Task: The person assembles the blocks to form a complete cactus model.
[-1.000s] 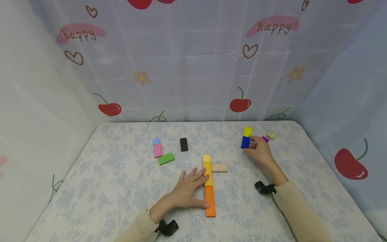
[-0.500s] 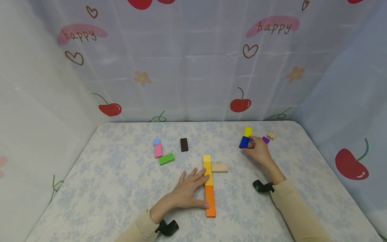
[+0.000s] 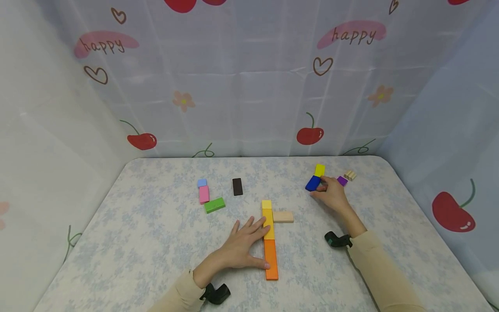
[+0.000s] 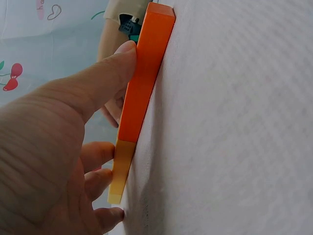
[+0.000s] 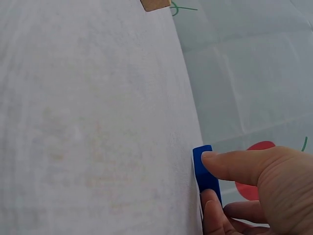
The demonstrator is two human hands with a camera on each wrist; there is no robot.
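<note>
On the table, my left hand [image 3: 241, 247] lies with fingers spread over a straight row of blocks. Its thumb touches the orange block [image 3: 271, 260], and fingertips touch the amber block [image 3: 268, 225]; a pale yellow block [image 3: 266, 204] ends the row. A plain wooden block [image 3: 283, 216] sticks out to the right of the row. Farther right, my right hand [image 3: 335, 195] holds a blue block [image 3: 313, 183] with thumb and fingers. The blue block [image 5: 201, 166] is slanted, its far corner by a bright yellow block [image 3: 320, 170].
A purple block [image 3: 342, 181] and small ribbed wooden pieces [image 3: 350, 175] lie beyond the right hand. At the back left are a dark brown block [image 3: 237, 186], a green block [image 3: 215, 205], a pink block [image 3: 204, 195] and a light blue block [image 3: 202, 183]. A printed curtain [image 3: 241, 86] stands behind.
The blue block's near end has swung left, turning it from nearly upright in the view to slanted. My right hand has shifted slightly left with it. The left hand has stayed still.
</note>
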